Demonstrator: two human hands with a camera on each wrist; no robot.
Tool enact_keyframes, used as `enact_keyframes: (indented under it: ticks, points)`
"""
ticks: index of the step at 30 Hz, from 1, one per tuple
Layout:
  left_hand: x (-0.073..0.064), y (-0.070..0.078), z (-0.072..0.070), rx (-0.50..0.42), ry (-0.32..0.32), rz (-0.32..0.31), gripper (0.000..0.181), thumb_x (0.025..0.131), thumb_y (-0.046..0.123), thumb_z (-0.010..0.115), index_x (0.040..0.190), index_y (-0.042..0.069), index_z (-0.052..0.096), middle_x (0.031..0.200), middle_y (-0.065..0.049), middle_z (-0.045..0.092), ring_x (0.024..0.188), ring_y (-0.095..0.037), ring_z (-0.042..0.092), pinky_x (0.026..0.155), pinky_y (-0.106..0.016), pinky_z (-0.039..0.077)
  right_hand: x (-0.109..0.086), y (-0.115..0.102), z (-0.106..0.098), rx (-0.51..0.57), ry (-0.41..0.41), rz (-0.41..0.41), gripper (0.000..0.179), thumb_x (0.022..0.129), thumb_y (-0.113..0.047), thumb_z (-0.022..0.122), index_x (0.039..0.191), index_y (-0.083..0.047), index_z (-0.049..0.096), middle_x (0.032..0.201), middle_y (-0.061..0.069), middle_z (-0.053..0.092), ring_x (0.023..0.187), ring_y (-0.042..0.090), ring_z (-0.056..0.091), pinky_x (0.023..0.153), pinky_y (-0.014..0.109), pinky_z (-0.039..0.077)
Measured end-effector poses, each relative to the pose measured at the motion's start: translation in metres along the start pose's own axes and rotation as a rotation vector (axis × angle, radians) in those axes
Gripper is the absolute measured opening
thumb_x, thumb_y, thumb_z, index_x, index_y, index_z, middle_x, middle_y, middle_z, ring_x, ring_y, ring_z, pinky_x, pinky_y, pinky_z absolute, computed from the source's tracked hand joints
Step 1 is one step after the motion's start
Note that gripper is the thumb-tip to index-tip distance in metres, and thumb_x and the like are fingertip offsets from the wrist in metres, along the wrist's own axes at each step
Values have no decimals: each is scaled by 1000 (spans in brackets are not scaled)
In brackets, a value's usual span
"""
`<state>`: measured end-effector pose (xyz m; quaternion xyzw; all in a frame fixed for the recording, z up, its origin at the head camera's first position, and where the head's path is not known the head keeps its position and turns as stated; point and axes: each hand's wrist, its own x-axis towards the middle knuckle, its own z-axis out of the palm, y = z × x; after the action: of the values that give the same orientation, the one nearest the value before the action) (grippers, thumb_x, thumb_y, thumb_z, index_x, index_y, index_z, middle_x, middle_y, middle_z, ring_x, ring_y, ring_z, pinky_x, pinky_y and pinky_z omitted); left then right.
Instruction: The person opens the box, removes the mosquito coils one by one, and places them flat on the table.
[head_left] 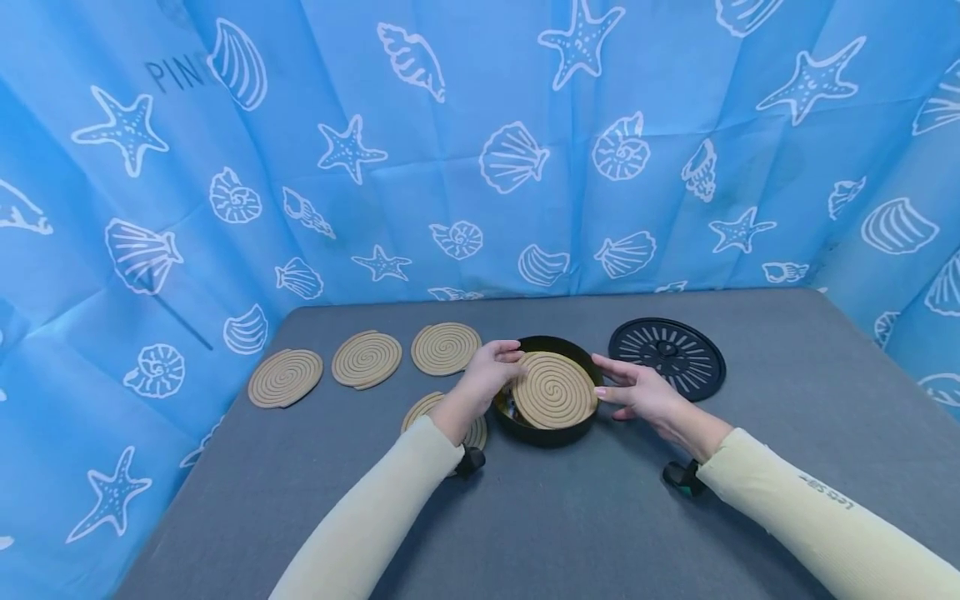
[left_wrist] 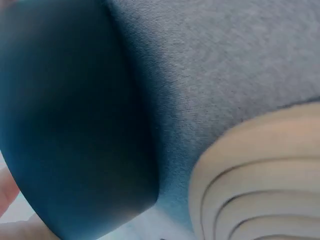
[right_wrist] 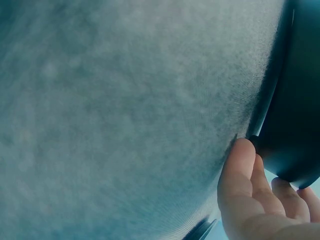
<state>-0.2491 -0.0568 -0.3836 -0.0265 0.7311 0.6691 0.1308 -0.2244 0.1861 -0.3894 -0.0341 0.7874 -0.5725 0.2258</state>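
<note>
A beige mosquito coil (head_left: 553, 390) lies tilted in the mouth of a round black tin (head_left: 551, 435), overlapping its opening. My left hand (head_left: 483, 375) pinches the coil's upper left edge; its fingertips are blurred there. At the tin's right side, my right hand (head_left: 641, 396) has its fingers extended, the tips at the rim and near the coil's right edge. The right wrist view shows those relaxed fingers beside the tin's dark outer wall (right_wrist: 295, 110). In the left wrist view the tin wall (left_wrist: 75, 115) hides most of the fingers.
Three coils lie along the back left: one far left (head_left: 286, 378), another beside it (head_left: 367, 360) and a third (head_left: 446, 348). One more coil (head_left: 420, 408) is partly under my left forearm. A slotted black lid (head_left: 693, 367) rests right of the tin. A blue curtain (head_left: 465, 150) hangs behind the grey table (head_left: 570, 517).
</note>
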Motion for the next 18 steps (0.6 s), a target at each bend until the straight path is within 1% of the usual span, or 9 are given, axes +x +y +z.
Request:
enact_keyframes:
  ticks: [3,6,8,11,15,18]
  points:
    - [0,1,0,28,-23,-13,48,93,-3,60,139,0,47,134,-16,56,123,-27,53,101,-39,46,0,0,0,3,-4,-3,67,99,-17,57,155,-8,22,158,23,16,140,43,24,94,46,49]
    - [1,1,-1,21,-37,-37,53,92,-5,61,142,-1,44,134,-19,55,121,-29,54,100,-39,47,1,1,0,12,-6,-5,67,99,-16,57,155,-8,22,158,22,15,140,43,23,95,48,48]
    - [2,1,-2,19,-44,-60,54,90,-5,63,141,-1,44,133,-20,54,119,-29,55,98,-38,48,1,2,1,18,-9,-5,67,99,-16,57,155,-7,21,158,23,15,140,43,23,95,49,48]
    - [3,2,-4,50,-69,-87,54,89,-4,65,140,1,48,133,-20,53,115,-28,58,93,-37,51,2,2,2,24,-6,2,67,99,-15,57,155,-8,22,158,22,15,141,43,22,96,50,47]
    - [2,3,-6,98,-120,-87,56,89,-3,66,141,3,47,136,-20,51,109,-26,61,87,-36,54,3,1,2,23,1,9,66,99,-15,57,155,-8,22,158,22,15,141,42,22,96,50,47]
    - [2,5,-6,121,-149,-79,57,90,-4,64,142,2,45,131,-21,54,104,-26,63,84,-35,55,3,1,2,25,3,9,66,99,-15,57,155,-8,22,158,22,15,141,42,22,96,50,47]
